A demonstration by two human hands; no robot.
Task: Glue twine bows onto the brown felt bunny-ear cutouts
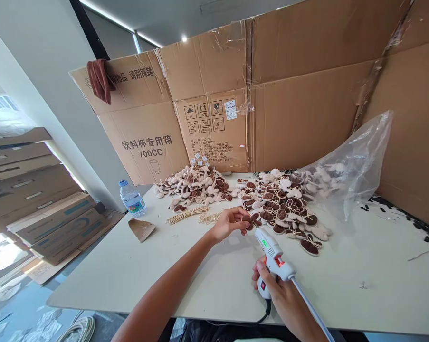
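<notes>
My right hand (276, 285) is wrapped round the handle of a white hot glue gun (273, 251) with a lit green display and a glue stick in its rear. The gun's nozzle points up and left, close to my left hand (228, 224). Between the fingertips of that hand is a small dark brown plush piece (253, 221), partly hidden by the fingers. Just beyond lies a heap of brown and cream plush pieces (281, 209), several with thin cord loops. Lengths of beige cord (189, 214) rest left of my left hand.
Another plush heap (196, 185) lies at the back of the white table (128, 275). A clear plastic bag (364, 156) with cream pieces stands back right. A water bottle (133, 198) and a brown paper scrap (141, 230) are at left. Cardboard walls (214, 61) rise behind; a black cable (266, 311) hangs from the gun.
</notes>
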